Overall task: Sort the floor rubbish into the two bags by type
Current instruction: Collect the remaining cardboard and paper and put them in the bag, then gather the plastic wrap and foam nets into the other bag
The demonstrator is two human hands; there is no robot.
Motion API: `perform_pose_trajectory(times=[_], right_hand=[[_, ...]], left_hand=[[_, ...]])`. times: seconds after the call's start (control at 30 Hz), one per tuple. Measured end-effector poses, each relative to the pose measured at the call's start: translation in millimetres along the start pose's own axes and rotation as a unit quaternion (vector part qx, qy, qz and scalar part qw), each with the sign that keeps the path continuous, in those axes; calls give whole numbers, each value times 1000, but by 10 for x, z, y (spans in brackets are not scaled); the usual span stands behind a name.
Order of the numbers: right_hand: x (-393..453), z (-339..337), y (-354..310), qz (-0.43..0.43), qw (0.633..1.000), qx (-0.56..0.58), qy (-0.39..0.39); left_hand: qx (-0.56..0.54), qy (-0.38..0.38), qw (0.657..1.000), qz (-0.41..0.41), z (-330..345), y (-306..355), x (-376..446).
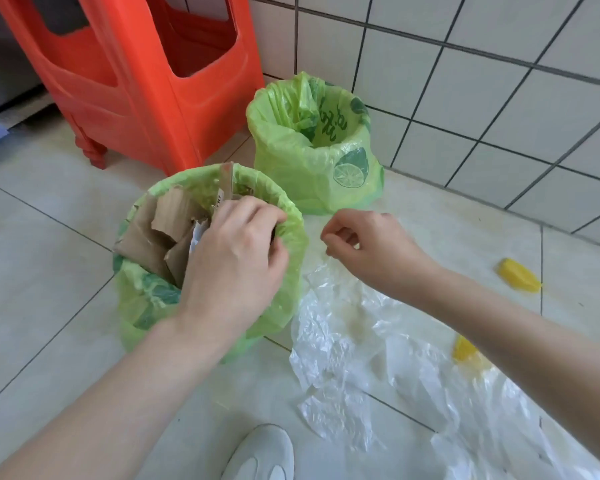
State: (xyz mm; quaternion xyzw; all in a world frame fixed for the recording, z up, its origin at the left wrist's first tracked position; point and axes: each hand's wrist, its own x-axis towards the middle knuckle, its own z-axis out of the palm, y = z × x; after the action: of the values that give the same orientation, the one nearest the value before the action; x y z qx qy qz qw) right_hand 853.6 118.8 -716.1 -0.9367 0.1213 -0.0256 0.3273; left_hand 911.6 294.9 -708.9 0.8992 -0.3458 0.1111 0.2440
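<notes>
While left hand (236, 258) fingers curl on near green bag (291, 244) rim, right hand (368, 244) pinches crinkled clear plastic (333, 341).

1. The near green bag (284, 258) is thin plastic film, slightly glossy and wrinkled, its rim rolled.
2. The far green bag (312, 171) is the same thin plastic, translucent, printed with darker lime slices.
3. The brown cardboard pieces (160, 233) look matt and rough — torn at the edges.
4. The clear sheet (343, 344) is crinkled plastic film, shiny where light catches it.
5. The floor (49, 271) is pale tile, smooth with a soft sheen; the wall (482, 81) is white glazed tile, glossy, with dark grout.
6. The orange stool (136, 81) is moulded plastic — smooth, semi-gloss.
7. The yellow scraps (518, 279) look waxy and smooth.
</notes>
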Motion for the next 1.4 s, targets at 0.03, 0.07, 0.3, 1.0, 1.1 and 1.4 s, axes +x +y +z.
perform_pose_trajectory(times=[0.03,0.07,0.3,1.0,1.1,1.4], right_hand=[[-110,-17,119,8,1000,-4,-11],[-226,-26,247,16,1000,-9,-23],[-1042,158,1348,131,976,-96,-144],[-952,644,1840,237,964,-2,-119],[-994,516,1827,268,956,86,-78],[-1056,-126,1769,331,684,647,71]], left_hand=[[-10,0,1000,27,71,81,-43],[-16,-3,998,53,148,167,-94],[-15,-196,967,164,1018,401,-615],[151,-314,921,175,1891,-217,-706],[68,-309,941,124,1863,-142,-671],[-209,-281,936,-40,1623,237,-529]])
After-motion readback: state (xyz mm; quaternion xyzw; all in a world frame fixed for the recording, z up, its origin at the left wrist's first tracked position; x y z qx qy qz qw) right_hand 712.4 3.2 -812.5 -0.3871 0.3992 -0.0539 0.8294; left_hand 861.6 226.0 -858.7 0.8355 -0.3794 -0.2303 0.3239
